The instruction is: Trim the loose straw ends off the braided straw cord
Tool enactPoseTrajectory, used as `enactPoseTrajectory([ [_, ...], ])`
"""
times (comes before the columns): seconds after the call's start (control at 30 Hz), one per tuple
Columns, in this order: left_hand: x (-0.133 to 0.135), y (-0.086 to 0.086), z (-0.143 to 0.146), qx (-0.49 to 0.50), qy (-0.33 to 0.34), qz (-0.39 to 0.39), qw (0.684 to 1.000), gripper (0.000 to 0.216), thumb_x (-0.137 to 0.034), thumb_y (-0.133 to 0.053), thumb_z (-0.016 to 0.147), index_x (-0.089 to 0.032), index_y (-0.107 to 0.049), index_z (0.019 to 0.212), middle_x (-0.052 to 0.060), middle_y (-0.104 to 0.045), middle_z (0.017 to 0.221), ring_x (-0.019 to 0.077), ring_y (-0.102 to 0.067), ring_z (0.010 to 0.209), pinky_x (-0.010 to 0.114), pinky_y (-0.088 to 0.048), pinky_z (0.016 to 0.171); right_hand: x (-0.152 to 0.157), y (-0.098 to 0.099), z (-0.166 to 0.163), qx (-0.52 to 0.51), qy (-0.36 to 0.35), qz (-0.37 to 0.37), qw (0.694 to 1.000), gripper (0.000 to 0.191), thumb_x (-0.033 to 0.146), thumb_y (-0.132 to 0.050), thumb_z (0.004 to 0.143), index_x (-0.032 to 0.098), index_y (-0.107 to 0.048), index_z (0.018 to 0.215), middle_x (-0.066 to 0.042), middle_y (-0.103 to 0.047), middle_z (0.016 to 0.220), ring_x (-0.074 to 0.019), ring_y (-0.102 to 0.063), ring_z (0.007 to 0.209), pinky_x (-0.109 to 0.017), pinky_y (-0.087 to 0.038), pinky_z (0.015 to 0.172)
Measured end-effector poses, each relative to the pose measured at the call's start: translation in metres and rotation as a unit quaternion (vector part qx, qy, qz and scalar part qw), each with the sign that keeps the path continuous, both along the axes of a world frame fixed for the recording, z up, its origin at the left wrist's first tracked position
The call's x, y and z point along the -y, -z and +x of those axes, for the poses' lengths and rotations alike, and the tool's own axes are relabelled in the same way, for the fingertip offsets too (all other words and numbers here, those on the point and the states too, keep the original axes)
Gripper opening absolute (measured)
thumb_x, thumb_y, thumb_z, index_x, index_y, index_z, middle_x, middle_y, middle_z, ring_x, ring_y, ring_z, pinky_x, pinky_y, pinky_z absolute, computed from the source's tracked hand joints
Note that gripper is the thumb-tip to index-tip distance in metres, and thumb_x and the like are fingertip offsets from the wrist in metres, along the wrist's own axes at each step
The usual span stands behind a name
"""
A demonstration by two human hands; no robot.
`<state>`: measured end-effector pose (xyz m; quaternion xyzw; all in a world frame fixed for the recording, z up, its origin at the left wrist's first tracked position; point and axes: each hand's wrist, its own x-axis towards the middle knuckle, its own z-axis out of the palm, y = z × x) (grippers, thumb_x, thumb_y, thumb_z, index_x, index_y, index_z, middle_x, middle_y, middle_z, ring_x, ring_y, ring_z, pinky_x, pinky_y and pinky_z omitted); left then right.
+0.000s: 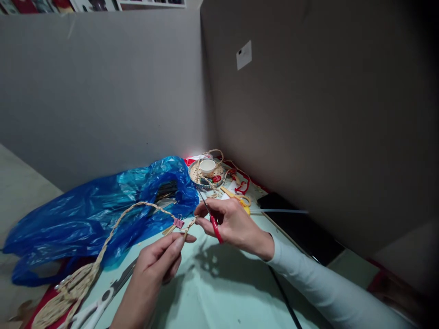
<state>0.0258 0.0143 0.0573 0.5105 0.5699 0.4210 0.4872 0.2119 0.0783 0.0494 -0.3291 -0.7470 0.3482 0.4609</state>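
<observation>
My left hand [161,258] is closed, pinching a short straw strand [185,236] between thumb and fingers. Just to its upper right, my right hand [233,224] pinches the other end of this strand with its fingertips. A slim tool with a dark blade and red handle [215,228] also lies in my right hand; its exact kind is unclear. Beside the fingertips, a pink binder clip [179,223] grips a braided straw cord [120,218]. The cord runs back to a bundle of braided straw [65,292] at lower left.
A blue plastic bag [103,201] spreads across the left. White-handled scissors [103,301] lie near my left forearm. Behind my hands are a woven tray [193,176] with a white cup [207,167] and yellow scissors [240,197]. A black flat device [298,224] lies right, below grey walls.
</observation>
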Motion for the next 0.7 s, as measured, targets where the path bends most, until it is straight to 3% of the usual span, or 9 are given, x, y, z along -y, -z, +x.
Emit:
enactPoseTrajectory([
  [0.17,0.002,-0.009,0.007,0.104,0.011,-0.042,0.994,0.020,-0.035,-0.075,0.074,-0.017,-0.073,0.083,0.002,-0.066,0.072,0.0083,-0.046,0.052,0.020,-0.034,0.051,0.002,-0.001,0.000,-0.015,-0.042,-0.015,0.999,0.013,0.029,-0.064,0.085,0.016,-0.067,0.085,0.000,-0.063,0.074,-0.0093,-0.050,0.059,-0.021,-0.039,0.056],
  [0.37,0.009,-0.016,0.012,0.180,0.000,-0.071,0.981,0.021,-0.036,-0.076,0.076,-0.017,-0.071,0.084,-0.005,-0.052,0.056,0.0037,-0.021,0.045,0.017,-0.020,0.044,0.004,0.001,-0.001,-0.033,-0.076,-0.051,0.995,0.017,0.032,-0.066,0.085,0.016,-0.066,0.089,0.000,-0.063,0.076,-0.0083,-0.051,0.059,-0.020,-0.042,0.055],
  [0.47,0.008,-0.011,0.006,0.185,-0.020,-0.059,0.981,0.020,-0.033,-0.079,0.074,-0.018,-0.072,0.086,-0.006,-0.049,0.057,0.0037,-0.019,0.046,0.016,-0.017,0.044,0.007,-0.001,-0.002,-0.068,-0.087,-0.092,0.990,0.017,0.027,-0.068,0.083,0.018,-0.060,0.095,0.000,-0.066,0.079,-0.0077,-0.053,0.055,-0.019,-0.043,0.051],
  [0.57,0.005,-0.005,0.000,0.183,-0.036,-0.039,0.982,0.019,-0.033,-0.079,0.075,-0.022,-0.075,0.090,-0.006,-0.050,0.057,0.0047,-0.024,0.047,0.016,-0.020,0.045,0.010,-0.006,0.002,-0.137,-0.129,-0.177,0.966,0.029,0.027,-0.071,0.081,0.021,-0.046,0.093,0.003,-0.067,0.074,-0.0070,-0.053,0.046,-0.016,-0.041,0.042],
  [0.7,0.001,-0.003,-0.004,0.177,-0.055,-0.005,0.983,0.020,-0.034,-0.082,0.072,-0.023,-0.079,0.089,-0.001,-0.066,0.068,0.0062,-0.039,0.052,0.017,-0.029,0.048,0.014,-0.014,0.010,-0.097,-0.301,-0.288,0.904,0.034,0.038,-0.073,0.080,0.020,-0.043,0.080,0.001,-0.067,0.070,-0.0069,-0.056,0.043,-0.014,-0.037,0.037],
])
